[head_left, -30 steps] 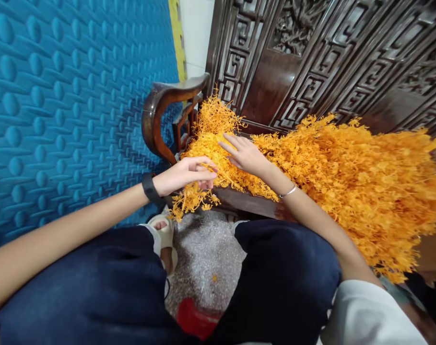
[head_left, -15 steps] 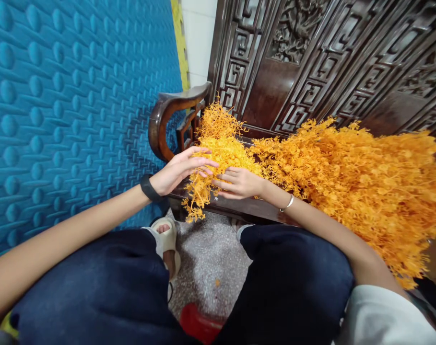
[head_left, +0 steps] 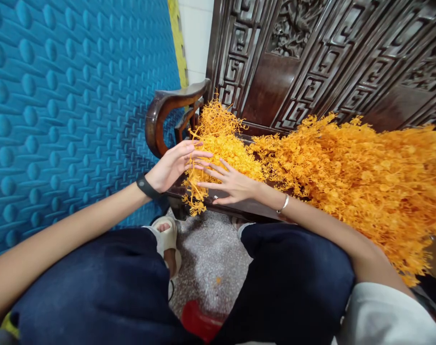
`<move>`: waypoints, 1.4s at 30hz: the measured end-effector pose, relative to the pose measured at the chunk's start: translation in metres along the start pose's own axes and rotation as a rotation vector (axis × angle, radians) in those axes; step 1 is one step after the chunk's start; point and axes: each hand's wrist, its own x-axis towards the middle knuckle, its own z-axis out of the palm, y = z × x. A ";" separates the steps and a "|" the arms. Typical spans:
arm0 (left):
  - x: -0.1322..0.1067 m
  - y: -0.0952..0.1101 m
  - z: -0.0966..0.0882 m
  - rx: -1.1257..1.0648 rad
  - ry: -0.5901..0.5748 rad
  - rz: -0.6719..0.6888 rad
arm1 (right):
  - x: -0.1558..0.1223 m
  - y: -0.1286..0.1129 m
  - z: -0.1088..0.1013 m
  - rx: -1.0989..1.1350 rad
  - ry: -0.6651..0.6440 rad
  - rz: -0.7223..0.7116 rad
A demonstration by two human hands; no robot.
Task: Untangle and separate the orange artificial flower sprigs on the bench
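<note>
In the head view, over the dark wooden bench (head_left: 250, 206), the person's hands hover close together, fingertips nearly meeting, neither one clenched. The left hand (head_left: 177, 165), a black band (head_left: 147, 186) at its wrist, has its fingers stretched loosely; the right hand (head_left: 235, 184), below a silver bangle (head_left: 284, 204), spreads its fingers wide. I can't tell whether either is touching the orange sprigs (head_left: 196, 201) that dangle past the bench's front edge just below them. A small orange heap (head_left: 235, 153) lies behind the hands, near the curved armrest (head_left: 153, 120); a far bigger orange heap (head_left: 376, 177) spreads along to the right, before the carved backrest (head_left: 271, 86). A blue mat (head_left: 77, 96) lies on the left.
</note>
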 end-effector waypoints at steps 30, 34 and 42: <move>0.008 -0.010 -0.002 0.325 0.253 -0.073 | 0.016 0.006 -0.043 1.504 0.663 0.709; 0.009 -0.014 0.006 0.461 0.125 0.011 | 0.023 -0.003 -0.047 1.500 0.622 0.673; 0.012 -0.021 0.008 0.283 0.123 0.036 | 0.030 -0.002 -0.046 1.522 0.589 0.589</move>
